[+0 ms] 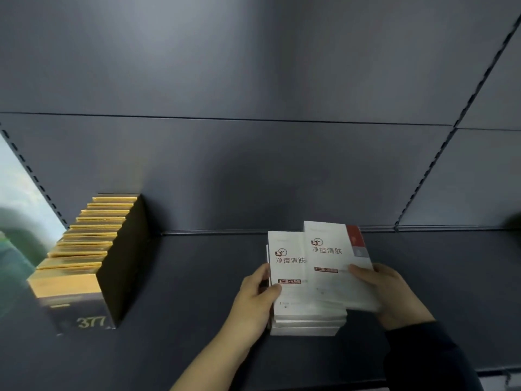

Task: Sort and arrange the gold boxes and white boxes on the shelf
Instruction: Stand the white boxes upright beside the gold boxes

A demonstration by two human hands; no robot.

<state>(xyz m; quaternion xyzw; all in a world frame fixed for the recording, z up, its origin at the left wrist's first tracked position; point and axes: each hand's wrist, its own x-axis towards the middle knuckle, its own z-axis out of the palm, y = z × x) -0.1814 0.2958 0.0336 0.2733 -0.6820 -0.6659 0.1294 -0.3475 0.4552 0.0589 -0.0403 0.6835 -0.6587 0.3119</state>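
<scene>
Gripped flat white cardboard box (329, 280) in right grip (392, 292), over white box stack (307, 323) pinched by left grip (253, 294). Far left of grips, found gold-topped dark boxes (81, 246) already rowed on dark shelf (197, 292); judged white ones unfinished.

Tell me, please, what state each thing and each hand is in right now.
Gold boxes: upright, packed in one row, untouched.
White stack: piled on the shelf, gripped at its left edge.
Top white box: tilted, pinched over the stack.
Left hand: holds the white stack.
Right hand: holds the top white box.
</scene>
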